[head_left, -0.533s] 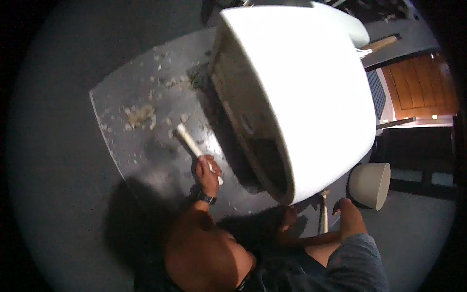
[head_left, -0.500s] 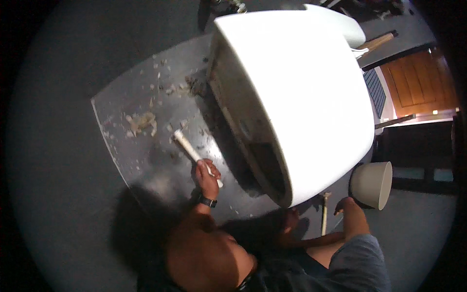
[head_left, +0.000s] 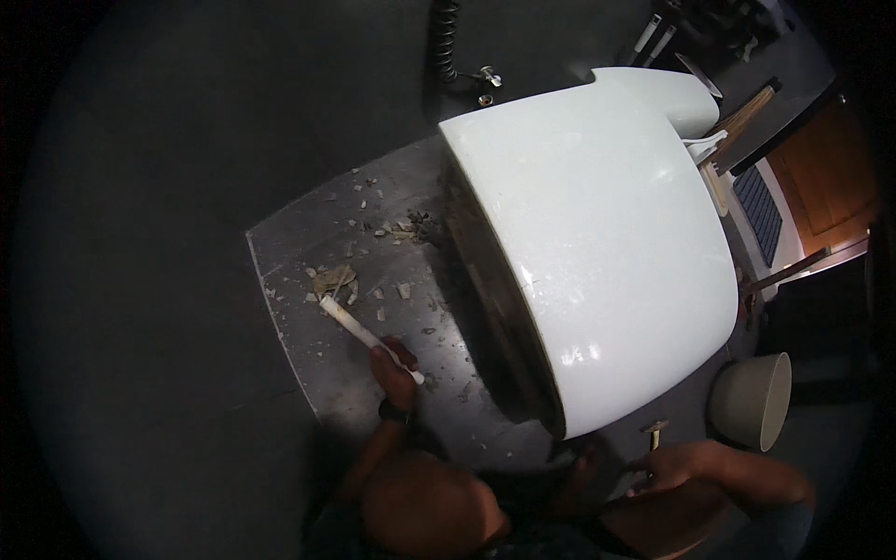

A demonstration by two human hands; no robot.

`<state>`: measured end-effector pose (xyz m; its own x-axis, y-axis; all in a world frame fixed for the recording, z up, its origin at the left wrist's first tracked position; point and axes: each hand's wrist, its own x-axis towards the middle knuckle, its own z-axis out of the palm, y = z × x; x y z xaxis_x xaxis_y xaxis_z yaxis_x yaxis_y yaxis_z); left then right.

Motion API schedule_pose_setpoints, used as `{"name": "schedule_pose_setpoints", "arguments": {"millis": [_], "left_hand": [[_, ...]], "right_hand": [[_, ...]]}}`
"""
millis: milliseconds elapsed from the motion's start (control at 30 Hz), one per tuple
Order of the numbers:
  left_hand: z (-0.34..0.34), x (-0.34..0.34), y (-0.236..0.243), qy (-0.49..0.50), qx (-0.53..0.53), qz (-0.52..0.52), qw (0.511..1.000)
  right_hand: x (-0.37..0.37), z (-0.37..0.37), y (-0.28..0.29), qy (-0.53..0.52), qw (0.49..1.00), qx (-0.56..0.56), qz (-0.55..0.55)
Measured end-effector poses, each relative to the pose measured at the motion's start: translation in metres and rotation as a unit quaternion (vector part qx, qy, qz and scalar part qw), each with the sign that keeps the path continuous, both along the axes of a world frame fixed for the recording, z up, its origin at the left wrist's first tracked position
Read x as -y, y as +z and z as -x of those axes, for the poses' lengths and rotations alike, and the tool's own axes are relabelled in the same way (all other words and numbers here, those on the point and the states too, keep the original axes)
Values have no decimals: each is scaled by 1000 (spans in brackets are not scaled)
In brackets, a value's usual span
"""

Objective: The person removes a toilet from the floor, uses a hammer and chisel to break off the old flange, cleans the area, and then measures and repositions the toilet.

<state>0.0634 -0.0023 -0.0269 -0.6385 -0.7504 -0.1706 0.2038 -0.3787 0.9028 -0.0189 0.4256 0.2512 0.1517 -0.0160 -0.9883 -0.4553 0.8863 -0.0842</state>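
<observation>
My left hand [head_left: 394, 369], with a dark watch at the wrist, is closed around a white rod [head_left: 350, 322], perhaps a pipe or tool handle. The rod's far end touches or sits just beside a clump of tan debris [head_left: 334, 280] on the grey floor. At the lower right, my right hand [head_left: 677, 467] lies over the handle of a hammer [head_left: 656, 427], its fingers curled round it; the head still rests on the floor. Between and beyond my hands, a big white glazed fixture [head_left: 597, 243], seemingly a toilet, lies tipped with its dark hollow underside toward the left.
Broken chips [head_left: 403, 291] are strewn over the floor left of the fixture. A beige bucket [head_left: 747, 406] stands at the right. At the back are a coiled hose [head_left: 446, 42], a metal valve [head_left: 487, 77] and a broom [head_left: 754, 112]. My bent knee [head_left: 429, 504] is at the bottom.
My right hand has come back from beside the hammer onto its handle. The rod's end has moved over to the tan clump. My view has shifted, so the scene sits lower and further right.
</observation>
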Motion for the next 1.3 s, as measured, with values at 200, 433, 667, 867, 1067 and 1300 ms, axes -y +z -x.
{"name": "schedule_pose_setpoints", "arguments": {"millis": [200, 433, 667, 867, 1067, 1300], "left_hand": [[-16, 30, 19, 52, 7, 4, 999], [8, 113, 75, 84, 74, 173, 979], [48, 109, 171, 50, 138, 319, 936], [95, 114, 269, -27, 79, 562, 823], [135, 87, 337, -127, -3, 415, 901], [168, 40, 350, -302, -19, 457, 836]], "right_hand": [[-96, 51, -39, -24, 986, -162, 18], [-280, 58, -109, -76, 882, -446, -135], [-326, -111, -197, -313, 830, -436, -153], [-281, -123, -220, -421, 788, -429, -132], [-279, -122, -230, -371, 786, -485, -95], [-349, -113, -213, -259, 772, -574, -93]]}}
